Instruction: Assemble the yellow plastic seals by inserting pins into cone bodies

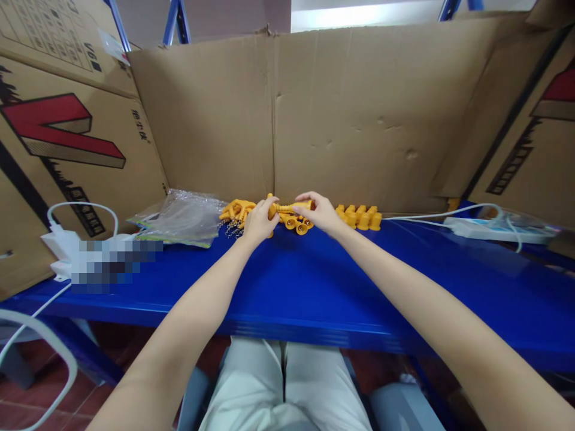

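Note:
Between both hands I hold a yellow plastic piece [286, 208] with a ribbed stem, lying roughly level above the table. My left hand [259, 222] is closed round its left end, and the fingers of my right hand [322, 214] grip the flared right end. Several yellow pieces with round cup-shaped ends [301, 228] lie just below and behind my hands. Left of my left hand is a pile of yellow plastic parts [236, 211] with small metal chains [233, 228]. Yellow cup-like parts [369, 221] stand upright in rows to the right of my right hand.
A clear plastic bag [191, 218] lies left of the pile on the blue table [287, 287]. Cardboard walls [359, 114] enclose the back and sides. A white power strip [498, 230] with cables is at right; a white plug and cable [63, 245] are at left.

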Motion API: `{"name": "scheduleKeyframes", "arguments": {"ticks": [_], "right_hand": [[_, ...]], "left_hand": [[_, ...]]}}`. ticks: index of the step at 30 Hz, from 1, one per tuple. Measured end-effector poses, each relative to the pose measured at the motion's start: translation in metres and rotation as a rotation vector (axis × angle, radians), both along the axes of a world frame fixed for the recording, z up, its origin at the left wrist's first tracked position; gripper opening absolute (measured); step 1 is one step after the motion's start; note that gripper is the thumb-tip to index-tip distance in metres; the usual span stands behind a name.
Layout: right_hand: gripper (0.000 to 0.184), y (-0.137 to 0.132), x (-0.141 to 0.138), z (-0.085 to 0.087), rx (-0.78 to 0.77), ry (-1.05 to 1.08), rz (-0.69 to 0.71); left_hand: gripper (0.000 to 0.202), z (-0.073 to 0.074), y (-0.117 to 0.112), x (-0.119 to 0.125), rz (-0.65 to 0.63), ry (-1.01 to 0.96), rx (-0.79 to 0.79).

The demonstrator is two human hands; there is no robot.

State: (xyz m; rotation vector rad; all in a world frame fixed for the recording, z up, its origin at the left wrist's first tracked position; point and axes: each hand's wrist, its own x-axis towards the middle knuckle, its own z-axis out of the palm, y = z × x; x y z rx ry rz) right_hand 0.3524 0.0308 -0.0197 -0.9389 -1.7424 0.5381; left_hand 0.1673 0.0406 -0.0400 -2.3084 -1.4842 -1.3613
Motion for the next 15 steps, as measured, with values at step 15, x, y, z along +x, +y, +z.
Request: {"name": "scheduleKeyframes", "arguments": {"ticks": [15], "right_hand": [[0.025,-0.014,0.026,-0.012,0.137,-0.859,-0.241]], "left_hand": [[0.036,-0.003,-0.007,0.01,-0.088,0.17,0.032]]}}
